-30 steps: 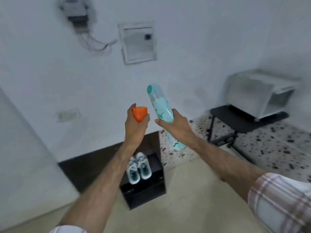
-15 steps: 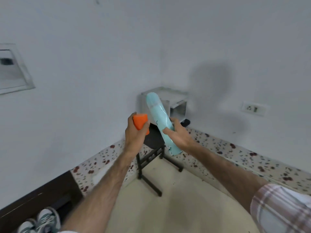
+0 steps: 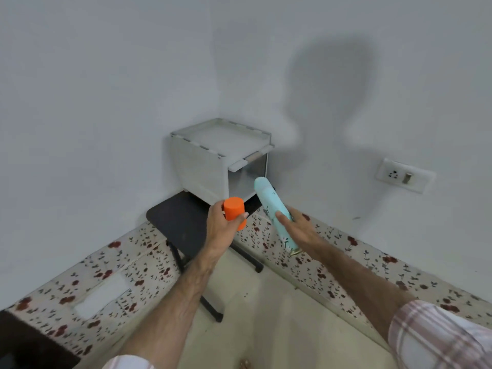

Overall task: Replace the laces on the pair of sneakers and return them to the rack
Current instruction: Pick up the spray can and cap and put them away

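My left hand (image 3: pixel 222 230) is closed around a small orange cylinder (image 3: pixel 234 212), held upright at chest height. My right hand (image 3: pixel 295 229) grips a long pale teal spray can (image 3: pixel 271 206), tilted with its rounded top pointing up and to the left. The two objects are a short gap apart. Neither the sneakers nor the rack are in view now.
A white open-fronted cabinet (image 3: pixel 202 166) stands on a low black table (image 3: pixel 175 217) in the room's corner, just beyond my hands. A wall socket (image 3: pixel 403 175) is on the right wall. Speckled skirting tiles (image 3: pixel 106 278) run along both walls. A dark edge (image 3: pixel 24 339) shows at the bottom left.
My view has swung right, so the sneakers on the black rack have left the frame and the corner cabinet is now centred. Both hands keep their hold on their objects.
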